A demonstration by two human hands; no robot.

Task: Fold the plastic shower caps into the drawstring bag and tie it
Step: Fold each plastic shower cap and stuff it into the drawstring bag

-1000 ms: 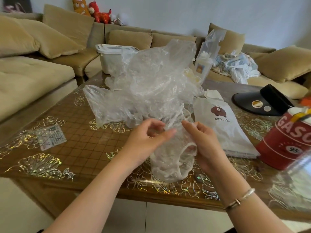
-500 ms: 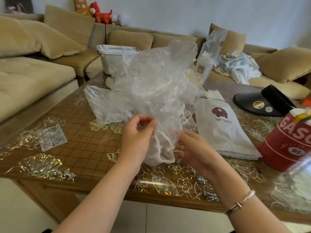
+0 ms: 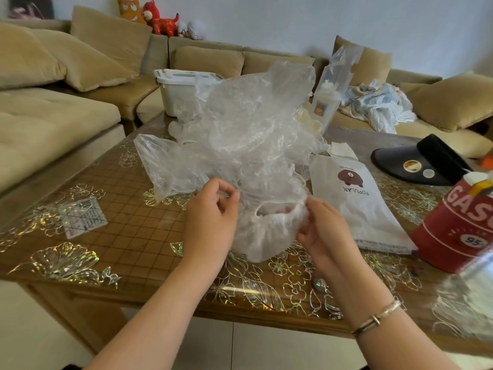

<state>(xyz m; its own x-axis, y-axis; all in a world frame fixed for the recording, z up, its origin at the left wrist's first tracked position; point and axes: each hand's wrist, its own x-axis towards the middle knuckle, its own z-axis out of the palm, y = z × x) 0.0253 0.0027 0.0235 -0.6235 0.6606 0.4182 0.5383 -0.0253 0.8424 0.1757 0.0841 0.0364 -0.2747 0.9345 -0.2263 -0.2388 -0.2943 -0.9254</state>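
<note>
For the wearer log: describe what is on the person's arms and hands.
Both forearms are bare, with no sleeves in view and no gloves. The left hand shows no ring or band. The right hand has a thin metallic bangle at its wrist, with a small clasp or knot. No watch or markings visible.

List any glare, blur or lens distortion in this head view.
Head view: glare glints off the glossy table and the crumpled shower caps; the red tin and the lower right corner are blurred; wide-angle bending curves the frame's edges.
</note>
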